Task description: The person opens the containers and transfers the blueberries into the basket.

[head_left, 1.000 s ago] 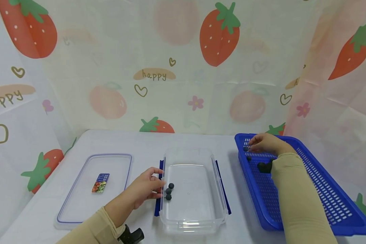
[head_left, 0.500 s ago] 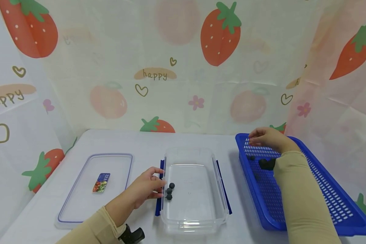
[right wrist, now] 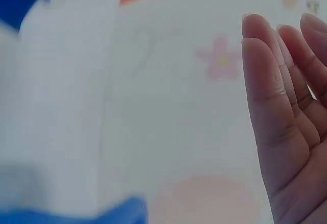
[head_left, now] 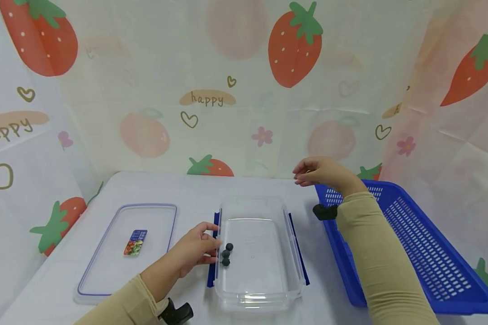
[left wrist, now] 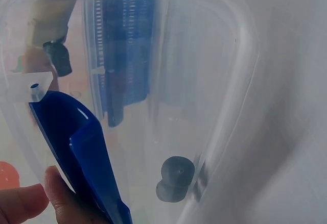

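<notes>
My left hand (head_left: pixel 195 250) holds the left side of a clear plastic food container (head_left: pixel 264 295), its fingers at the blue side latch (left wrist: pixel 87 147). Three dark blueberries (head_left: pixel 226 254) lie in the container along its left wall. Seen through the clear wall in the left wrist view, two dark blueberries (left wrist: pixel 178 173) overlap. My right hand (head_left: pixel 329 174) is raised past the far left corner of the blue basket (head_left: pixel 349 271), thumb and fingertips close together. In the right wrist view its thumb (right wrist: pixel 263 76) covers part of the other fingers, and I cannot tell whether it pinches anything.
A clear lid (head_left: pixel 105 275) with a blue seal and a printed label (head_left: pixel 136 242) lies left of the container. The basket stands along the right side of the white table (head_left: pixel 195 189). A strawberry-print curtain (head_left: pixel 244 113) hangs behind.
My right hand has risen out of the basket and moved left past its far corner. My left hand, the container and the three blueberries in it stay in place.
</notes>
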The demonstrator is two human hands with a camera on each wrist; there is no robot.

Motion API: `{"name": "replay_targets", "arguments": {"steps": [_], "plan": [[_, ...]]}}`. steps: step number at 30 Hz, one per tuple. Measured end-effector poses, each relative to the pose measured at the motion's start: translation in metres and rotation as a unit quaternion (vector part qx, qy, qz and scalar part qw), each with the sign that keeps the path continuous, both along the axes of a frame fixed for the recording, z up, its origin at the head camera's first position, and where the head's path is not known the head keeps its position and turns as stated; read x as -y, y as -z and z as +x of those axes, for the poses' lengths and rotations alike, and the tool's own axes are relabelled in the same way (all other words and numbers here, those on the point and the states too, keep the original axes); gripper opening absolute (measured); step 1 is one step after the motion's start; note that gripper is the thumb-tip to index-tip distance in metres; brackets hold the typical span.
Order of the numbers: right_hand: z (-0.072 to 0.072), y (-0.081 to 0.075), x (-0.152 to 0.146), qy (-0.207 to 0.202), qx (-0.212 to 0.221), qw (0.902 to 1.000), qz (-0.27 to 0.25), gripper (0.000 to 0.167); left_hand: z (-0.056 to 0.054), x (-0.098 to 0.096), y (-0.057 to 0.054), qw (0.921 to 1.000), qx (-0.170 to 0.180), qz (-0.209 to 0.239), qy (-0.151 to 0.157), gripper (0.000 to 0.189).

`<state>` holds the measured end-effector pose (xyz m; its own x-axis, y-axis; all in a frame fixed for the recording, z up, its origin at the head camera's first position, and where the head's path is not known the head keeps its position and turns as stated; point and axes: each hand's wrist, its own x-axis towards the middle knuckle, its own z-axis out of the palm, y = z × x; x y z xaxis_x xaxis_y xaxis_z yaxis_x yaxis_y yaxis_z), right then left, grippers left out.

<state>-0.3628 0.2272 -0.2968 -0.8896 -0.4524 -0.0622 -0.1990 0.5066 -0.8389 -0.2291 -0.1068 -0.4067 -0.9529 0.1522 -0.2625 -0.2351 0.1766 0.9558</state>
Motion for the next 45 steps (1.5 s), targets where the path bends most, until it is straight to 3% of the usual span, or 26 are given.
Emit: {"name": "replay_targets", "arguments": {"steps": [8, 24, 30, 35, 45], "plan": [[-0.001, 0.006, 0.054, -0.079, 0.024, 0.9961, -0.029, 0.022, 0.0, 0.0, -0.001, 1.0, 0.0, 0.002, -0.001, 0.039], [0.01, 0.044, 0.142, -0.143, 0.07, 0.9872, -0.014, 0.016, -0.003, 0.0, 0.003, 0.9999, 0.005, 0.011, 0.006, 0.04], [0.013, 0.058, 0.156, -0.163, 0.092, 0.9823, 0.004, 0.014, -0.002, 0.001, 0.002, 0.9999, 0.001, 0.009, 0.013, 0.04], [0.012, 0.072, 0.16, -0.158, 0.119, 0.9797, 0.032, 0.007, -0.002, 0.001, 0.001, 0.9998, -0.003, 0.013, 0.015, 0.039], [0.013, 0.097, 0.166, -0.154, 0.181, 0.9656, 0.105, 0.012, -0.001, 0.001, 0.002, 0.9997, -0.008, 0.011, 0.018, 0.038]]}}
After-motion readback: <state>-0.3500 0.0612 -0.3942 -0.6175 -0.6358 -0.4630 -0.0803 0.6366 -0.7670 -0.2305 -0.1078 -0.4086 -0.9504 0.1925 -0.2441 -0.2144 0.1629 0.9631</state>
